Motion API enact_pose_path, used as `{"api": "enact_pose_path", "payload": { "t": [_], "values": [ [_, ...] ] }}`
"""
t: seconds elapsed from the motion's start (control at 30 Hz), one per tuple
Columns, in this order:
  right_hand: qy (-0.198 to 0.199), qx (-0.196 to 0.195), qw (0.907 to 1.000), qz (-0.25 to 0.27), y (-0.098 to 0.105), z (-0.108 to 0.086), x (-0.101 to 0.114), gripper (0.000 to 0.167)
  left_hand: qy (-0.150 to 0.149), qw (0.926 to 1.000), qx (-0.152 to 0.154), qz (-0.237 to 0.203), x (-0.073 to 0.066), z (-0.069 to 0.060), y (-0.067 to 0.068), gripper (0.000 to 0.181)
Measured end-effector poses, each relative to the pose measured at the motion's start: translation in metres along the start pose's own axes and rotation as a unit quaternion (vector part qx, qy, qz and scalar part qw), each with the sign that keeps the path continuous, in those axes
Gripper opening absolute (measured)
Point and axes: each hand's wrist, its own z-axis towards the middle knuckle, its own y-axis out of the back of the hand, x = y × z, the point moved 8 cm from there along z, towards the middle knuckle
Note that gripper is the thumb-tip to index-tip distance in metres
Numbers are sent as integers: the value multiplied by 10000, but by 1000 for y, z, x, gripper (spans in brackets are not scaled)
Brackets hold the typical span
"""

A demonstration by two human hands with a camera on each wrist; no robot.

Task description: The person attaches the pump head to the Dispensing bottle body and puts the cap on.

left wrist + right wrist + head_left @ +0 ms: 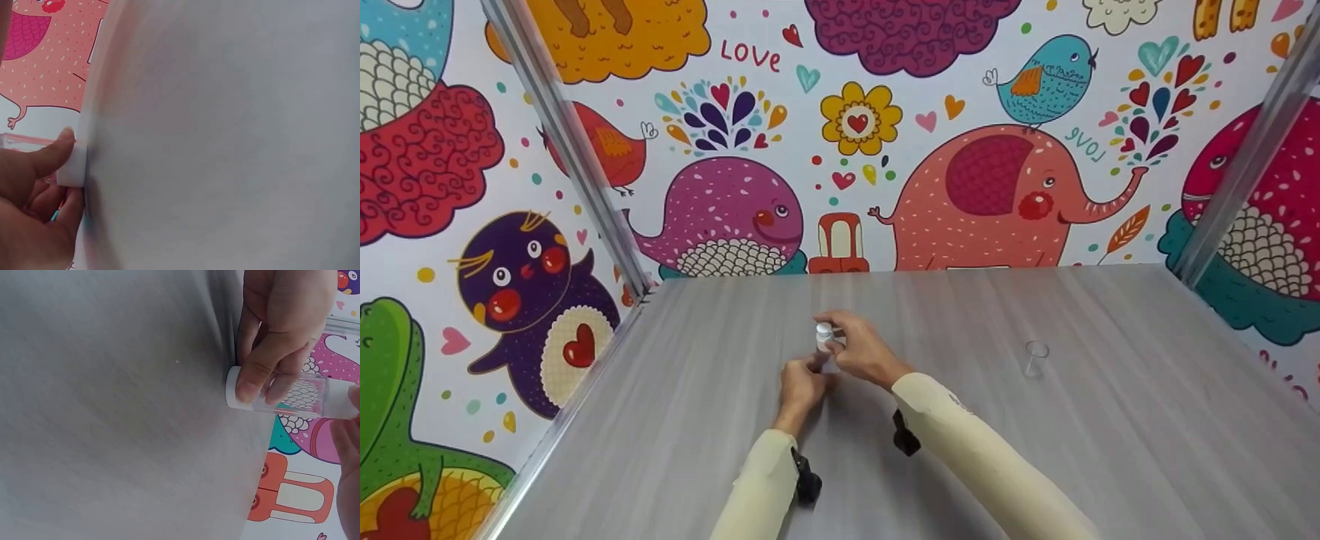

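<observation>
A small clear bottle [824, 340] with a white top and a white base stands upright on the table in the head view. Low down, my left hand [801, 391] grips it; the left wrist view shows the thumb and fingers around its white base [73, 169], close to the tabletop. My right hand [866, 352] pinches the white top [337, 398] between thumb and fingers, though the right wrist view cuts most of that hand off. Between the two hands, the transparent body [304, 391] shows in the right wrist view.
A clear, see-through cylinder [1035, 360] like a small cup stands on the grey wood-grain table [1110, 450], right of my hands. Metal posts [577, 165] and printed cartoon walls [855, 187] border the table at the back and sides.
</observation>
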Motion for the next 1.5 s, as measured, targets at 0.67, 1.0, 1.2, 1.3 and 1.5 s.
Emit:
{"api": "enact_pose_path", "payload": {
  "t": [0.67,1.0,1.2,1.3,1.5],
  "values": [
    [-193,-157,9997,7,2,3,-7,38,-41,9998,-121,153,1,0,1,20],
    [-153,-140,9997,-112,5,1,-5,52,82,9998,-109,-141,5,2,-1,24],
    [-169,-40,9995,-248,3,1,-2,50,25,10000,-69,-40,3,2,-2,15],
    [-175,5,9997,-150,1,1,-2,48,-105,9998,-158,53,2,3,0,14],
    [-133,-47,9998,101,-1,1,-4,43,-117,9998,-127,54,2,2,0,8]
  ]
}}
